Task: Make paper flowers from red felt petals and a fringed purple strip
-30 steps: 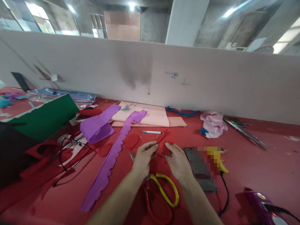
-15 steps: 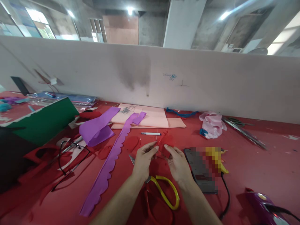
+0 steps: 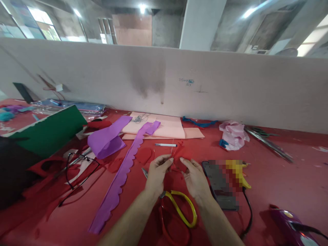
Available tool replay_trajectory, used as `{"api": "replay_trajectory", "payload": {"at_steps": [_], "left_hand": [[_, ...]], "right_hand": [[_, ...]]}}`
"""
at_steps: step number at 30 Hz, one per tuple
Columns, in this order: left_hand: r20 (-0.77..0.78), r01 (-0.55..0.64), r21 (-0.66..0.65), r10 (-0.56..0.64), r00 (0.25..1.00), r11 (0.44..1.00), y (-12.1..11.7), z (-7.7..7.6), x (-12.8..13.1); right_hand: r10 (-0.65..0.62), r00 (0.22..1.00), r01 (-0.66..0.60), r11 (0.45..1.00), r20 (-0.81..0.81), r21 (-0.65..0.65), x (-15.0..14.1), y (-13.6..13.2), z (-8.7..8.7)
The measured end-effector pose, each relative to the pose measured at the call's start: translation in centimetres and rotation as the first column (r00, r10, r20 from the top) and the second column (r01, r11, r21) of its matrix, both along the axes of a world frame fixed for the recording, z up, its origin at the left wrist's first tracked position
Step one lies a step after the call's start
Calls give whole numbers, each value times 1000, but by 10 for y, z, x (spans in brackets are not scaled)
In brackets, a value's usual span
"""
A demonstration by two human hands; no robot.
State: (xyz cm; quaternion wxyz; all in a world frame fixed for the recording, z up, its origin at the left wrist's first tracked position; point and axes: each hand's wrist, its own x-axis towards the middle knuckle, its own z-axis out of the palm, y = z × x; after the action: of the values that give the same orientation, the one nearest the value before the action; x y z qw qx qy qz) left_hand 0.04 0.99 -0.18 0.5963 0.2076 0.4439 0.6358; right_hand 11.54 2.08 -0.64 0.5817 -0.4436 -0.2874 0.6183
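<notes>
Both my hands are raised a little above the red table (image 3: 271, 177), pinching a small red felt piece (image 3: 179, 154) between them. My left hand (image 3: 156, 173) grips its left side with thumb and fingers pressed together. My right hand (image 3: 195, 178) holds its right side, fingers curled. A thin thread rises from the piece. Scissors with one yellow and one red handle (image 3: 179, 213) lie under my wrists. A white pen (image 3: 165, 145) lies just beyond the red piece.
A purple scalloped strip (image 3: 120, 174) runs left of my hands, with pink sheets (image 3: 169, 128), green felt (image 3: 48, 131) and glasses (image 3: 77, 167) further left. A phone (image 3: 221, 186) and yellow glue gun (image 3: 238, 172) lie right. A purple device (image 3: 292, 223) sits at the lower right.
My hands have stayed together on the red piece, with only slight finger movement. The view shifted a little.
</notes>
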Motion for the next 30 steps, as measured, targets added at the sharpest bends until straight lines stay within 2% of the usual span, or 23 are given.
{"api": "replay_trajectory", "payload": {"at_steps": [5,8,10,16,20,24,27,30], "left_hand": [[-105,-43,20,45,993,999,0,1,0],[-255,-61,96,84,963,993,0,-2,-1],[-384,-47,173,111,916,984,-2,-4,-3],[-690,29,322,214,691,946,-8,-5,-4],[-823,113,409,312,475,905,-12,-10,-3],[-844,216,527,475,250,822,-11,-18,-3],[-817,237,576,558,143,782,-9,-25,-2],[-808,252,581,585,65,774,-8,-33,2]], "right_hand": [[-14,998,13,1000,60,23,3,1,-9],[-42,998,42,999,42,-4,-1,0,-8],[-52,999,52,998,14,-25,-4,-1,-4],[-67,997,65,997,-43,-32,-8,-4,6],[-44,996,44,999,-81,-1,-10,-5,9],[-95,995,96,994,-36,46,-12,-7,11],[-115,993,115,991,0,71,-15,-9,11],[-82,996,83,992,-18,91,-17,-12,12]]}}
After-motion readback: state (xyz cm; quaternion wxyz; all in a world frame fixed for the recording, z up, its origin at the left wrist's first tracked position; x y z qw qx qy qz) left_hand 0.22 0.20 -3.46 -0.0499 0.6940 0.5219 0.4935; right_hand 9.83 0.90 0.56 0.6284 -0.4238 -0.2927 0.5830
